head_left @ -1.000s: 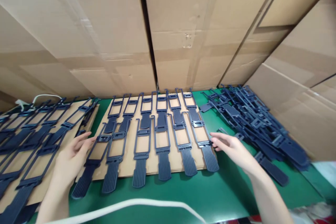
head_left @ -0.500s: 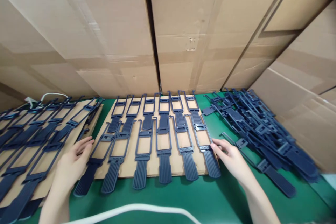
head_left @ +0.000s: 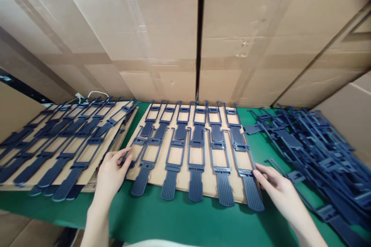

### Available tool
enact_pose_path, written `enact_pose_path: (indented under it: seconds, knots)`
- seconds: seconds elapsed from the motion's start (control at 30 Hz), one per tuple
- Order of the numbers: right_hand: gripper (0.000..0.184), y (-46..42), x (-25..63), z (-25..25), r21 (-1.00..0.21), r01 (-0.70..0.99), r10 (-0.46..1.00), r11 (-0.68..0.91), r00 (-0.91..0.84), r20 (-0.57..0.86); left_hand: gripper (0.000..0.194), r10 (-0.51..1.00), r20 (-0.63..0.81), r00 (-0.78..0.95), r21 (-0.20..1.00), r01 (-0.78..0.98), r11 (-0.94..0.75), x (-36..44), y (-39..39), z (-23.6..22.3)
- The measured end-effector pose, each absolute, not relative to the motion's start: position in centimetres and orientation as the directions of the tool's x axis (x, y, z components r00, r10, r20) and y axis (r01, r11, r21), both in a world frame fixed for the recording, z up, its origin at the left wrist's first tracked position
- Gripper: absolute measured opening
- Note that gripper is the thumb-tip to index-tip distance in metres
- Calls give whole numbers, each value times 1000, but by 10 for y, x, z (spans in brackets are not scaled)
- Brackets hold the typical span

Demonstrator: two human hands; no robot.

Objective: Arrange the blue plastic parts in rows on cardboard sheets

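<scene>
A cardboard sheet (head_left: pixel 185 164) lies on the green table (head_left: pixel 185 220), covered with two rows of dark blue plastic frame parts (head_left: pixel 197 154). My left hand (head_left: pixel 111 171) rests at the sheet's left edge, fingers curled onto the leftmost part. My right hand (head_left: pixel 276 189) lies at the sheet's right front corner, fingers touching the rightmost part (head_left: pixel 246 177). Whether either hand grips the cardboard underneath is hidden.
A second cardboard stack (head_left: pixel 58 150) loaded with the same blue parts sits to the left. A loose heap of blue parts (head_left: pixel 315 150) fills the right. Tall cardboard boxes (head_left: pixel 185 34) wall the back and right.
The view has swung left and both hands have shifted right in it. Both hands sit a little nearer the sheet's front corners than before.
</scene>
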State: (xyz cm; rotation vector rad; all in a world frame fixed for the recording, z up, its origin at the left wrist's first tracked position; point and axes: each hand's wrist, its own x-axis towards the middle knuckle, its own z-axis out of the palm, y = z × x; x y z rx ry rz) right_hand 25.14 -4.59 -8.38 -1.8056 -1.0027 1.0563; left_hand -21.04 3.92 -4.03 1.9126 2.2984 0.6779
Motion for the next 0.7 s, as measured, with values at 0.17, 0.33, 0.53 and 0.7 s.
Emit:
enact_pose_path:
  seconds: [0.17, 0.33, 0.53, 0.7]
  knots:
    - [64, -47, 253, -86, -901, 223, 892, -373, 355, -281, 49, 938, 231, -258, 389, 908, 154, -209, 36, -43]
    - [64, -46, 253, -85, -896, 223, 883, -385, 370, -288, 44, 940, 237, -247, 393, 909, 140, -208, 35, -42]
    - [66, -45, 253, -84, -888, 220, 869, -403, 395, -297, 41, 934, 252, -252, 385, 912, 142, -207, 37, -42]
    - [65, -45, 251, -81, -888, 217, 863, -404, 412, -292, 43, 929, 277, -248, 413, 903, 118, -209, 40, -45]
